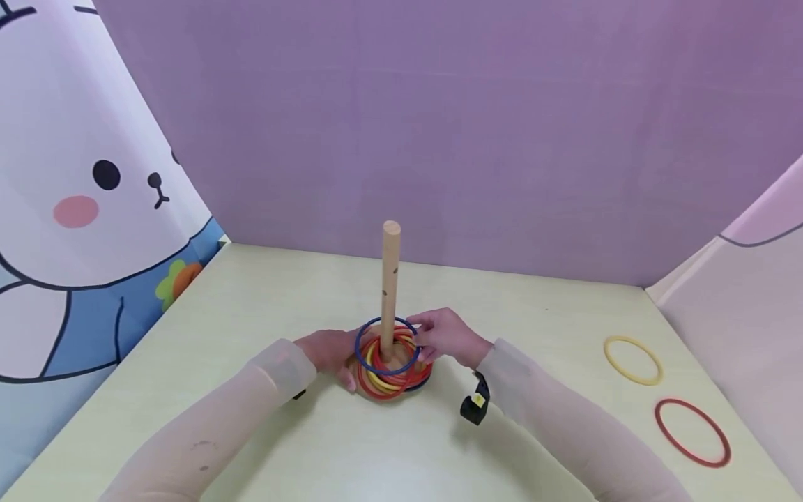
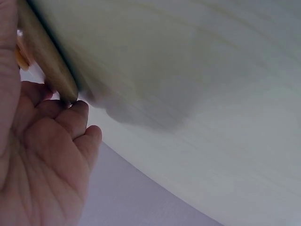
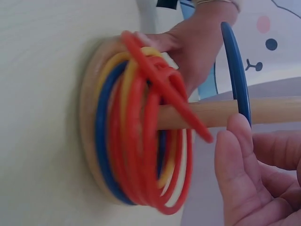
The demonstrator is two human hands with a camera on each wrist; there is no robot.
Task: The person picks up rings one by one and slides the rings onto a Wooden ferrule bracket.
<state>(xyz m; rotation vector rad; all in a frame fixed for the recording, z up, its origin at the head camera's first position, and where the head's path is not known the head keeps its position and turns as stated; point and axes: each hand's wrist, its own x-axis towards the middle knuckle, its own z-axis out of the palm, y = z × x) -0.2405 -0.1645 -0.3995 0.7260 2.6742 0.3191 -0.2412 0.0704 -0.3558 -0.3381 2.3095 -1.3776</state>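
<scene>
A wooden peg (image 1: 390, 272) stands upright on a round wooden base (image 3: 88, 117). My right hand (image 1: 448, 337) pinches a blue ring (image 3: 236, 66) that encircles the peg above the pile. Heaped around the peg's foot are several red, yellow and blue rings; one red ring (image 3: 162, 82) leans at a slant on top, and a blue ring (image 3: 102, 127) sits low near the base. On the left side my left hand (image 1: 329, 354) grips the base's edge, its fingertips curled against the rim in the left wrist view. The pile partly hides the base.
At the right of the table (image 1: 514, 300) lie a yellow ring (image 1: 646, 381) and, nearer, a red ring (image 1: 709, 464). A purple backdrop (image 1: 439, 139) rises behind the table, with a cartoon-printed cloth (image 1: 75, 251) along the left and a pale cloth (image 1: 746, 307) on the right.
</scene>
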